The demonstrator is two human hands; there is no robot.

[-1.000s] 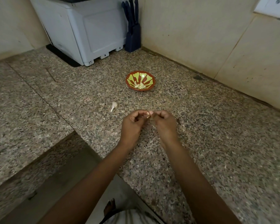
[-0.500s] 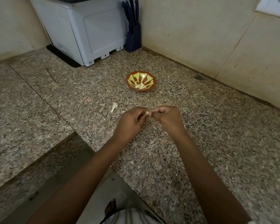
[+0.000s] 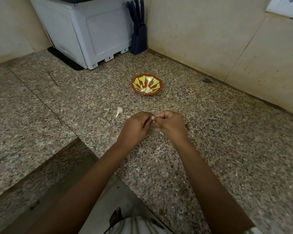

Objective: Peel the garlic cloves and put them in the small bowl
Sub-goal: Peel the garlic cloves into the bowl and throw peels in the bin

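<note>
Head view: left hand (image 3: 135, 127) and right hand (image 3: 172, 125), fingertips pinching one small pale garlic clove (image 3: 152, 118) between them. Red-and-green patterned small bowl (image 3: 143, 81), peeled cloves inside, beyond fingers.

A red-brown small bowl (image 3: 146, 84) with yellow-green petal pattern sits on speckled grey-pink granite counter (image 3: 210, 132), near a navy knife block (image 3: 139, 39).

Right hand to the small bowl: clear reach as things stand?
Probably yes: only bare counter lies between the right hand and the small bowl. Both it and the left hand are pinching a garlic clove, though.
</note>
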